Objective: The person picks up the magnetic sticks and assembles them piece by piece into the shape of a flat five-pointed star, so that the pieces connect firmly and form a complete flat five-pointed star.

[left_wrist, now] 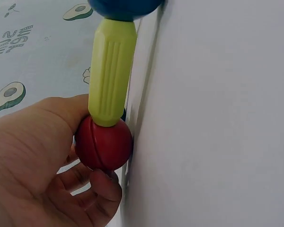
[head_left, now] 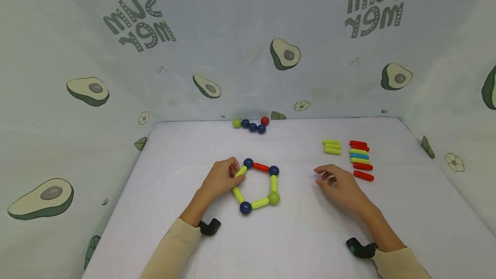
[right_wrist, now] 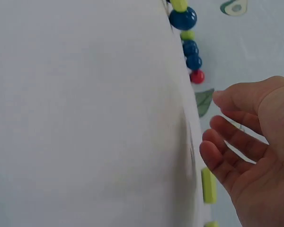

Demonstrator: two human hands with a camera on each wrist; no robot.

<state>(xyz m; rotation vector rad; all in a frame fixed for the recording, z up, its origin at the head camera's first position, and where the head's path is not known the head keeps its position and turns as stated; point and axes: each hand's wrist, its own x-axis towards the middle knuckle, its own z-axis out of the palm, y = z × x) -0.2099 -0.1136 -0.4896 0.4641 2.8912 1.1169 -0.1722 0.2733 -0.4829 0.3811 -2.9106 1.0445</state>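
Note:
On the white table lies a ring of rods and balls. Its yellow-green rods (head_left: 260, 203) and one red rod (head_left: 261, 167) run between blue balls (head_left: 246, 208) and a green ball (head_left: 274, 198). At the ring's left corner my left hand (head_left: 221, 179) grips a red ball (left_wrist: 106, 144) between thumb and fingers; in the head view the hand hides that ball. A yellow-green rod (left_wrist: 111, 71) joins the red ball to a blue ball in the left wrist view. My right hand (head_left: 342, 186) is held right of the ring, its fingers loosely bent around nothing.
Loose balls, green, blue and red (head_left: 265, 121), sit in a cluster at the table's back edge. Right of centre are yellow-green rods (head_left: 332, 151), and beside them a column of red, yellow-green and blue rods (head_left: 359, 156). A patterned cloth (head_left: 232, 55) hangs behind the table.

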